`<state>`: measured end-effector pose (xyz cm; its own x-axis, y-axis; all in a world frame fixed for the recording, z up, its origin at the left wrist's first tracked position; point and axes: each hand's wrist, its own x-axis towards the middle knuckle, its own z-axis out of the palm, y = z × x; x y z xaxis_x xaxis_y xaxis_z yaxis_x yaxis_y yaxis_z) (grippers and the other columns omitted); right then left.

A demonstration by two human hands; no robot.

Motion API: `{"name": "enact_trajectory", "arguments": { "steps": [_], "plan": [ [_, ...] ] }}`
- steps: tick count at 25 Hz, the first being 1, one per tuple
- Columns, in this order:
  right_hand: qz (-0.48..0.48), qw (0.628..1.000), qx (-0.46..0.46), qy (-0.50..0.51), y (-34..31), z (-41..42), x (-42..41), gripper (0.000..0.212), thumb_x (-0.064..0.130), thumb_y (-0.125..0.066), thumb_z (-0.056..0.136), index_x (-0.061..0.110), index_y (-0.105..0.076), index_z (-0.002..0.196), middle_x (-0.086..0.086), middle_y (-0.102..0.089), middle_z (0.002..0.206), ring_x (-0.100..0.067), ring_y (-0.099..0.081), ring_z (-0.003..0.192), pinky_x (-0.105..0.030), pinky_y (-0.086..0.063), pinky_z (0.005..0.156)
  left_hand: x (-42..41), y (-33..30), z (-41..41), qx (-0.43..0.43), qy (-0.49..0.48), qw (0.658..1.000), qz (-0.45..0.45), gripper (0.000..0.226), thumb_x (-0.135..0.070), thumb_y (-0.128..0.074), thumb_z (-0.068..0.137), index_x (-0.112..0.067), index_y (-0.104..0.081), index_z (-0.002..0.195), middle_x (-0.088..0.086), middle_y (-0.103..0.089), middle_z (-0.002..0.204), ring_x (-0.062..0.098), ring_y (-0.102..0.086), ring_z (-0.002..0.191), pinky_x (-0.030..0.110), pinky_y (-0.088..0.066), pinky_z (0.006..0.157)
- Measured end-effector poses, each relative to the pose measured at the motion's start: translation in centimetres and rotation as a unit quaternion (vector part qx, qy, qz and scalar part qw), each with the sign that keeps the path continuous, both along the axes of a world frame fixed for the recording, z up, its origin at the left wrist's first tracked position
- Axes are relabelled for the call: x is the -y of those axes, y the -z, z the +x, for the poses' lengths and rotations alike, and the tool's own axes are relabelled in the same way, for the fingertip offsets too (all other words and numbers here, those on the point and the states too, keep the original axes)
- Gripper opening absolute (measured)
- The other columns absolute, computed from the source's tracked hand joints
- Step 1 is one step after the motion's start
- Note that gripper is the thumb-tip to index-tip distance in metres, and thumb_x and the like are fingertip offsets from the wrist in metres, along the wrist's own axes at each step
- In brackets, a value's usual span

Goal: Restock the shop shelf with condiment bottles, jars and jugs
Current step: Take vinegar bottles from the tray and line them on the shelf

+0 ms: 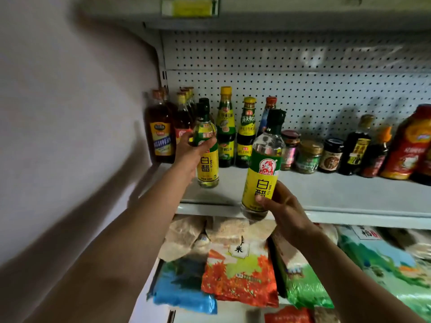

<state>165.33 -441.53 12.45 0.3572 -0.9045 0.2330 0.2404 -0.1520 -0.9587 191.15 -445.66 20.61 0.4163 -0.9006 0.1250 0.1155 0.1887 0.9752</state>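
Note:
My left hand [190, 151] grips a clear vinegar bottle [207, 166] with a yellow-green label and dark cap, held just above the grey shelf [338, 194] near its left end. Another same-looking dark cap shows right behind it. My right hand [283, 210] holds a second, identical vinegar bottle [261, 173] by its lower part, in front of the shelf's edge and tilted slightly right.
Dark sauce bottles [161, 134] stand at the shelf's left end against the wall. Green-labelled bottles [225, 129], small jars [309, 156] and red bottles [410, 143] line the back. Bare shelf lies in front of them. Bags of rice [240, 273] fill the shelf below.

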Motion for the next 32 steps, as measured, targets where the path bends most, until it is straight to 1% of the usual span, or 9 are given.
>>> {"name": "enact_trajectory", "arguments": {
  "steps": [6, 9, 12, 17, 19, 22, 25, 28, 32],
  "plan": [
    [0.013, 0.999, -0.028, 0.020, -0.1, 3.8, 3.4, 0.052, 0.011, -0.074, 0.078, 0.007, -0.059, 0.128, -0.012, -0.073, 0.116, -0.027, -0.070, 0.107, -0.031, -0.056, 0.084, 5.5, 1.5, 3.1, 0.030, 0.026, 0.999, 0.017, 0.068, -0.045, -0.093, 0.049, -0.037, -0.061, 0.108, -0.003, -0.071, 0.112, 0.022, -0.068, 0.104, 0.056, -0.052, 0.093],
    [0.034, 0.999, -0.018, 0.025, 0.1, 5.6, 5.0, 0.054, 0.009, -0.075, 0.076, 0.007, -0.059, 0.127, -0.013, -0.073, 0.115, -0.029, -0.069, 0.108, -0.030, -0.058, 0.082, 7.1, 1.9, 4.2, 0.071, 0.020, 0.997, 0.024, 0.086, -0.063, -0.089, 0.040, -0.040, -0.059, 0.117, -0.010, -0.069, 0.117, 0.020, -0.065, 0.109, 0.054, -0.051, 0.094],
    [0.049, 0.998, -0.022, 0.025, 0.4, 7.7, 6.7, 0.060, 0.008, -0.083, 0.073, 0.005, -0.058, 0.127, -0.016, -0.072, 0.116, -0.035, -0.067, 0.111, -0.039, -0.058, 0.091, 7.9, 1.9, 4.4, 0.088, 0.008, 0.996, 0.015, 0.075, -0.045, -0.089, 0.059, -0.032, -0.056, 0.125, -0.008, -0.065, 0.119, 0.020, -0.061, 0.112, 0.052, -0.049, 0.097],
    [0.049, 0.998, -0.031, 0.009, 0.9, 11.3, 8.3, 0.063, 0.004, -0.085, 0.069, 0.002, -0.057, 0.126, -0.019, -0.071, 0.115, -0.037, -0.067, 0.110, -0.047, -0.055, 0.095, 8.4, 2.1, 4.2, 0.098, -0.006, 0.995, 0.013, 0.092, -0.052, -0.087, 0.053, -0.024, -0.051, 0.133, 0.000, -0.065, 0.124, 0.021, -0.062, 0.110, 0.049, -0.052, 0.095],
    [0.041, 0.998, -0.046, 0.012, 0.8, 12.3, 8.7, 0.059, 0.000, -0.082, 0.073, 0.003, -0.057, 0.126, -0.018, -0.072, 0.114, -0.037, -0.067, 0.110, -0.047, -0.056, 0.094, 7.7, 2.1, 4.1, 0.123, -0.014, 0.992, 0.022, 0.087, -0.053, -0.083, 0.060, -0.024, -0.049, 0.135, 0.001, -0.062, 0.129, 0.021, -0.060, 0.112, 0.044, -0.052, 0.093],
    [0.016, 0.996, -0.091, 0.022, 0.9, 13.2, 9.1, 0.052, 0.000, -0.082, 0.075, 0.007, -0.061, 0.123, -0.014, -0.073, 0.110, -0.030, -0.068, 0.106, -0.045, -0.058, 0.090, 6.0, 3.0, 4.5, 0.113, -0.032, 0.993, 0.008, 0.057, -0.045, -0.072, 0.083, -0.029, -0.050, 0.132, -0.005, -0.061, 0.126, 0.016, -0.058, 0.110, 0.029, -0.047, 0.081],
    [0.004, 0.995, -0.088, 0.040, 1.1, 14.3, 9.0, 0.049, 0.000, -0.083, 0.075, 0.007, -0.064, 0.120, -0.011, -0.074, 0.107, -0.019, -0.070, 0.098, -0.036, -0.058, 0.087, 3.5, 3.1, 5.3, 0.061, -0.025, 0.996, -0.054, 0.056, -0.049, -0.070, 0.082, -0.034, -0.052, 0.133, -0.010, -0.060, 0.125, 0.007, -0.057, 0.114, 0.018, -0.045, 0.082],
    [-0.004, 0.995, -0.085, 0.058, 1.2, 15.4, 8.9, 0.053, 0.003, -0.084, 0.075, 0.008, -0.060, 0.122, -0.009, -0.074, 0.108, -0.017, -0.070, 0.098, -0.027, -0.058, 0.081, 1.7, 1.9, 5.8, 0.095, 0.040, 0.991, -0.089, 0.063, -0.055, -0.070, 0.075, -0.035, -0.055, 0.133, -0.007, -0.059, 0.129, 0.002, -0.057, 0.116, 0.020, -0.049, 0.089],
    [0.011, 0.993, -0.089, 0.081, 1.5, 15.9, 8.9, 0.059, 0.009, -0.086, 0.075, 0.007, -0.054, 0.125, -0.008, -0.073, 0.112, -0.020, -0.070, 0.104, -0.031, -0.058, 0.086, 1.1, -0.3, 5.9, 0.212, 0.085, 0.972, -0.059, 0.078, -0.065, -0.076, 0.066, -0.040, -0.051, 0.136, -0.003, -0.058, 0.135, 0.011, -0.057, 0.120, 0.034, -0.052, 0.094]
  ]
}}
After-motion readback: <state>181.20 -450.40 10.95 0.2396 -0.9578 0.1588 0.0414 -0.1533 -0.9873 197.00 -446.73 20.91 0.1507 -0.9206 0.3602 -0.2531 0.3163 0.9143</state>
